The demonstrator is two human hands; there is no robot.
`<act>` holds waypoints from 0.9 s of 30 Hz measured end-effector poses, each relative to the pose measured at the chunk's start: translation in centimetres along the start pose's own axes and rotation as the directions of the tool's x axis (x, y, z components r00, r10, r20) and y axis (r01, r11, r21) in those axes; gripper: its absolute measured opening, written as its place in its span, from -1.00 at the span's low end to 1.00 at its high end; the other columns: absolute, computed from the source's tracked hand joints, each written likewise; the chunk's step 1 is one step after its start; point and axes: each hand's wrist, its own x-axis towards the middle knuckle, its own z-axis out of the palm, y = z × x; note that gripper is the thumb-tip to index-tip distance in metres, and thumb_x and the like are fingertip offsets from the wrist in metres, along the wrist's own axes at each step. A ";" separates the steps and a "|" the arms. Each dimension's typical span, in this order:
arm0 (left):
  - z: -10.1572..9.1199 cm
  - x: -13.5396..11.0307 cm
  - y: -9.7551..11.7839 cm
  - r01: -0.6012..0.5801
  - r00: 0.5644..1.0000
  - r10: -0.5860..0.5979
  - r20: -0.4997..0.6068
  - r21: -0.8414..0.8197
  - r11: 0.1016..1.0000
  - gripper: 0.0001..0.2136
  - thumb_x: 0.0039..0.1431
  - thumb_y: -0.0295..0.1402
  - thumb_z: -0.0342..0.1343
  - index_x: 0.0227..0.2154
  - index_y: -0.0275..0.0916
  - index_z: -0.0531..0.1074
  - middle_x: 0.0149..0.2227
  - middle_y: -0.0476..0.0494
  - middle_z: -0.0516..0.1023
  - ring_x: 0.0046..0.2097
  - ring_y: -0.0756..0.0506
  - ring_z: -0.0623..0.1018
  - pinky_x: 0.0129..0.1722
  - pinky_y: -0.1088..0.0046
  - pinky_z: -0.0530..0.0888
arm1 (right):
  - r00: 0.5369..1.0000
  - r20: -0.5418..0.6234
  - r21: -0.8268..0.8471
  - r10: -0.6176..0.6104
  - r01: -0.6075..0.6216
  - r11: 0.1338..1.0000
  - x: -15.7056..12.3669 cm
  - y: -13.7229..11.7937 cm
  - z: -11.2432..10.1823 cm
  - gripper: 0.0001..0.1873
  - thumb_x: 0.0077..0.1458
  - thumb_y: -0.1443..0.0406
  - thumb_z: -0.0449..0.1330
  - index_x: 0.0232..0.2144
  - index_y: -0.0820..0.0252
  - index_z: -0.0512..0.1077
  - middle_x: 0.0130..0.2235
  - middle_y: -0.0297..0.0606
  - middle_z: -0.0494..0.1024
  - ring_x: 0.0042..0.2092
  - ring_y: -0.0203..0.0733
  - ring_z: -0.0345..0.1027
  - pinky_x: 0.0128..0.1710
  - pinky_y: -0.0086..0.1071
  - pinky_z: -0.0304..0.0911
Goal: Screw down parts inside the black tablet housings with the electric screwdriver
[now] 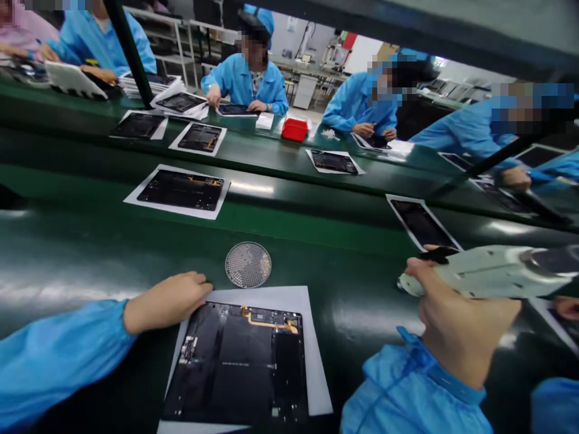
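An opened black tablet body point(239, 361) with an orange flex cable lies on a white sheet point(312, 337) in front of me on the green belt. My left hand point(169, 300) rests with curled fingers on the sheet's upper left corner, touching the tablet's edge. My right hand point(456, 319) grips a pale electric screwdriver point(488, 272) held sideways above the belt, to the right of the tablet. A round metal mesh dish point(248, 264) sits just beyond the sheet.
More opened tablets on white sheets point(181, 190) point(423, 223) lie along the green conveyor. A red tray point(294, 129) stands on the far side, where several people in blue coats work. A dark post point(131, 54) crosses the upper left.
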 end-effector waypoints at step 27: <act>6.6 0.9 1.6 -0.386 0.831 0.500 -0.242 0.394 0.834 -0.89 0.21 -0.50 0.12 -0.44 -0.27 0.38 -0.36 -0.13 0.35 -0.32 -0.16 0.30 -0.35 0.27 0.19 | 0.683 0.727 0.272 -0.075 -0.187 0.944 -14.3 -0.6 13.4 -0.77 0.09 0.41 0.27 -0.18 0.06 0.51 -0.34 -0.34 0.51 -0.30 -0.15 0.46 -0.24 -0.17 0.44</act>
